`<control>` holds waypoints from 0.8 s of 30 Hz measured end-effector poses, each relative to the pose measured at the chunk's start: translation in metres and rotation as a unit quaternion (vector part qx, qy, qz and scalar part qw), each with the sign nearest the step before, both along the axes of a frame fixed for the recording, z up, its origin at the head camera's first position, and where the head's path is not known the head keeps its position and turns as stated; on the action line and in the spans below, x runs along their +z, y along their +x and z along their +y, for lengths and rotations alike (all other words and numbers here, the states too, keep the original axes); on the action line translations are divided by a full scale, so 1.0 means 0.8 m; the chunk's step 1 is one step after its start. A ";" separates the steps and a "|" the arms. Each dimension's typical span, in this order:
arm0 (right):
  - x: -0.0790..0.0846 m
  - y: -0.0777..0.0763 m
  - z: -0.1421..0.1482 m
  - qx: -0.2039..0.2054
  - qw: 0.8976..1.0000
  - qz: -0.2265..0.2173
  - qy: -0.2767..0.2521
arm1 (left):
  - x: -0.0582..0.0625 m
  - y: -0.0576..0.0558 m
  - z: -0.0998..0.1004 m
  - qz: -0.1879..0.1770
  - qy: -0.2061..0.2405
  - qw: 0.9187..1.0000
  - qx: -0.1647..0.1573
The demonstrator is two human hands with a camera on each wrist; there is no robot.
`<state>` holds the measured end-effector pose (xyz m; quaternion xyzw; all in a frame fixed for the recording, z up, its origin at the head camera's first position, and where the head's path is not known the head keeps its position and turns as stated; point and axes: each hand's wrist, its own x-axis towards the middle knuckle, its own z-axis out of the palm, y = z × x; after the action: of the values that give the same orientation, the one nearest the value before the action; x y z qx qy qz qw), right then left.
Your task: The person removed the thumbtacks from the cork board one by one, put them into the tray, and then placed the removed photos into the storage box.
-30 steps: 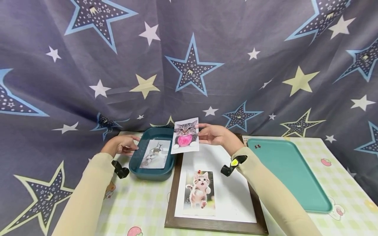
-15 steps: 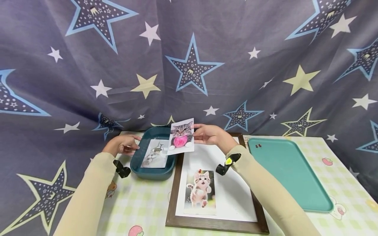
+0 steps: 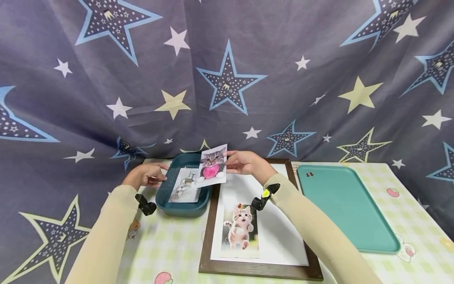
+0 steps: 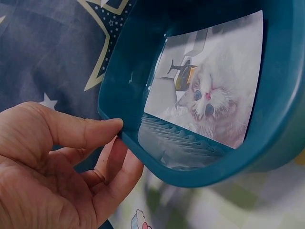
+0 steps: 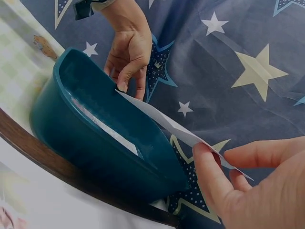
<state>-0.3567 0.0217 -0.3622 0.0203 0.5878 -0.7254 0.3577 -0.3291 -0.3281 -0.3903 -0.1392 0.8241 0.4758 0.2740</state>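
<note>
My right hand [image 3: 244, 162] pinches the edge of a photo card [image 3: 212, 163] of a tabby cat with a pink heart, above the right side of a teal plastic bin [image 3: 182, 211]. In the right wrist view the card [image 5: 176, 129] appears nearly edge-on, between thumb and fingers. My left hand [image 4: 66, 171] grips the bin's rim, thumb on top and fingers outside. Inside the bin lies another photo card [image 4: 214, 86], showing a white cat; in the head view the held card covers part of it.
Right of the bin lies a brown-framed white board [image 3: 280, 236]. A kitten photo [image 3: 241, 232] is on it, with a red push pin [image 3: 239, 205] at its top. Farther right, a teal tray [image 3: 354, 209] bears red push pins [image 3: 309, 174]. A starry curtain [image 3: 227, 118] hangs behind.
My right hand has moved left with the tabby cat photo, which is now over the bin's right part. The left hand stays at the rim.
</note>
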 end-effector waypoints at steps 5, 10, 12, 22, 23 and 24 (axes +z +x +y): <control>-0.003 0.000 -0.012 -0.003 1.000 -0.008 0.004 | 0.000 0.000 0.000 0.000 0.003 1.000 -0.002; -0.007 0.001 -0.023 -0.009 1.000 -0.024 0.007 | 0.001 0.001 0.000 -0.002 0.000 1.000 -0.002; -0.008 0.002 -0.028 -0.009 1.000 -0.026 0.011 | 0.002 0.002 0.000 -0.001 0.001 1.000 -0.004; -0.030 -0.017 -0.058 0.016 0.999 0.011 0.042 | 0.003 0.001 0.000 0.000 -0.002 1.000 -0.005; -0.039 -0.026 -0.061 0.016 0.999 0.006 0.040 | 0.002 0.001 0.000 0.000 -0.002 1.000 -0.005; -0.051 -0.037 -0.065 0.017 0.999 0.004 0.039 | 0.002 0.001 0.000 0.000 -0.003 1.000 -0.003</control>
<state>-0.3861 -0.0302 -0.4028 0.0213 0.6174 -0.6958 0.3664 -0.3282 -0.3278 -0.3889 -0.1373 0.8263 0.4720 0.2750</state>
